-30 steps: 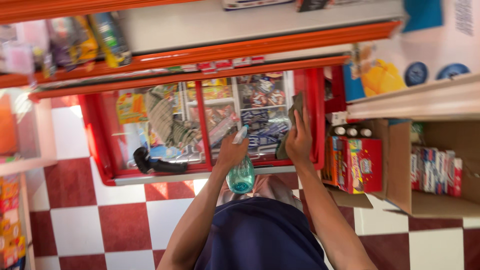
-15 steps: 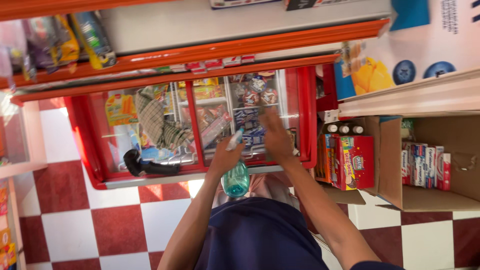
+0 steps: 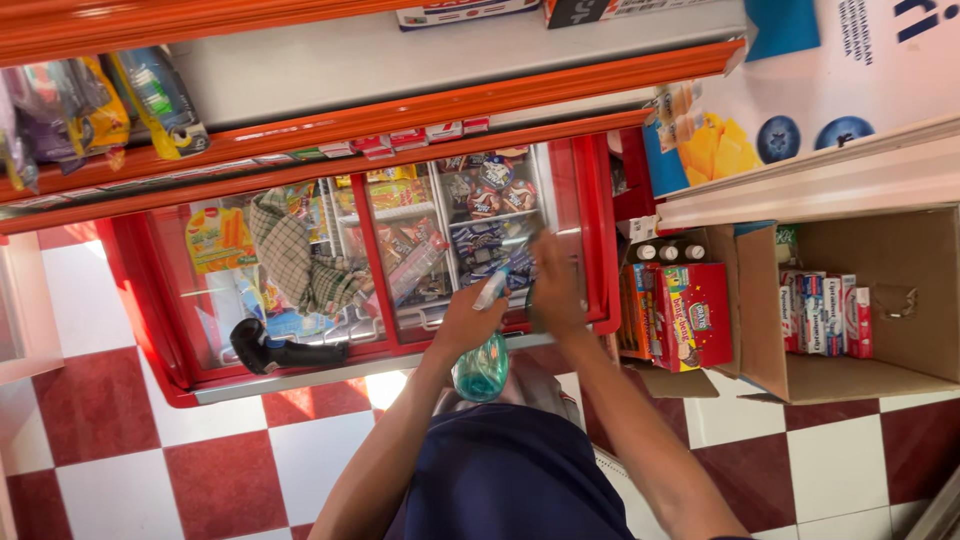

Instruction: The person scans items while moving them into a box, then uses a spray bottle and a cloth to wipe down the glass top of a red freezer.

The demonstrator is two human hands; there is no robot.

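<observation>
Head view, which shows the scene turned upside down. The left hand [image 3: 468, 322] has its grip wrapped around the neck of a teal spray bottle [image 3: 481, 366], whose pale nozzle points at the glass lid of a red chest freezer [image 3: 585, 215]. The bottle hangs just off the freezer's near edge, above the red and white checked floor [image 3: 120, 400]. The right hand [image 3: 553, 285] lies flat on the glass near the freezer's right end, pressing something dark under the palm; what it is cannot be told, nor how far the grip is closed on it. The two hands are just beside each other, both forearms reaching out from a dark blue shirt [image 3: 510, 470].

Through the glass, packs of ice cream [image 3: 480, 215] sit in wire compartments. A checked cloth [image 3: 290, 255] lies bunched on the lid towards its left half, and a black handheld scanner [image 3: 275, 350] rests at the freezer's near left edge. To the right of the freezer stand a red box [image 3: 695, 315] and an open cardboard carton [image 3: 770, 310] holding small boxes. Bags of snacks [image 3: 90, 110] hang along an orange shelf [image 3: 400, 100] beyond the freezer.
</observation>
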